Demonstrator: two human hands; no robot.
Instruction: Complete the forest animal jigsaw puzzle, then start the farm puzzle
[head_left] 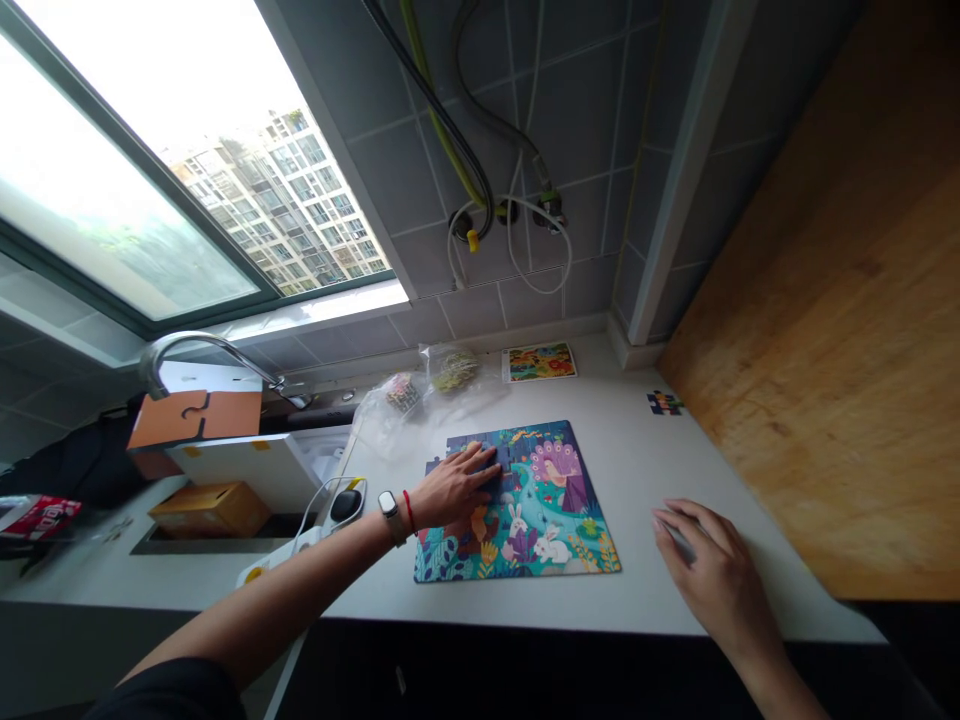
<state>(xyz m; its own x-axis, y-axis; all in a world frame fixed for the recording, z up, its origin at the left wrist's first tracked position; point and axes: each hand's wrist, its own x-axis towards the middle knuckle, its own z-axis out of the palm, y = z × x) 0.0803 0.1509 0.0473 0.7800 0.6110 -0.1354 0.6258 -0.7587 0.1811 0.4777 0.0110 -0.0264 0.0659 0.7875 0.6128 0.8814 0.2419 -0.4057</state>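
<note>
A colourful jigsaw puzzle (551, 510) with rabbits and a peacock lies on the white counter. Its upper left edge is stepped, with gaps along it. My left hand (457, 485) rests flat on the left half of the puzzle, fingers spread, covering part of the picture. To the right of the puzzle, my right hand (709, 560) is over the counter with its fingers loosely bent and apart, and nothing shows in it. Several loose puzzle pieces (664, 403) sit near the wooden panel. At the back lies a small picture card (539, 362).
Clear plastic bags (453, 372) with contents sit behind the puzzle. On the left are a power strip (300, 545) with a black plug (346, 506), a sink tap (217, 345), an orange box (196, 418) and a wooden box (210, 510). A wooden panel (840, 330) borders the right side.
</note>
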